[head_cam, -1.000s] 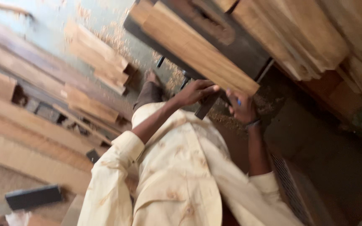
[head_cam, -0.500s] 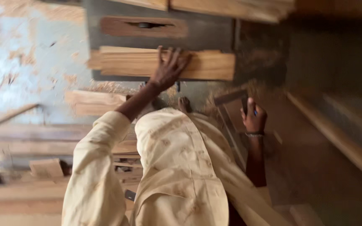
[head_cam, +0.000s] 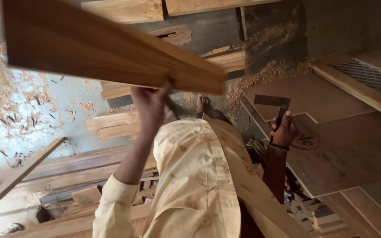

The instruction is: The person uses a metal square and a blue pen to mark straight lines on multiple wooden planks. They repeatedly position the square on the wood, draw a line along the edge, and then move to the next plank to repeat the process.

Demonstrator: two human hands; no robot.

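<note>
High across the upper left of the view, a long wooden board (head_cam: pixel 111 48) now hangs lifted and tilted, its right end dropping toward the middle, where half a second ago it lay flat on the grey saw table (head_cam: pixel 208 26) under a spread palm. The left hand (head_cam: pixel 148 103) grips the board's lower edge from beneath, fingers curled up around it, arm raised. The right hand (head_cam: pixel 283 130) has dropped lower and sits out to the right, closed around the dark handle of a try square (head_cam: pixel 273 103), whose blade points left above the fist; before, the same tool was held nearer the table's edge. More boards (head_cam: pixel 124 9) rest on the table's far side, and a shorter stack (head_cam: pixel 228 61) sits at its near right edge. Below, the pale concrete floor (head_cam: pixel 31 114) is strewn with sawdust and shavings, with offcut planks (head_cam: pixel 111 125) lying on it and long timber (head_cam: pixel 58 169) piled along the near left. On the right, brown sheet panels (head_cam: pixel 331 150) lie flat beside a slanting wooden rail (head_cam: pixel 358 90).
</note>
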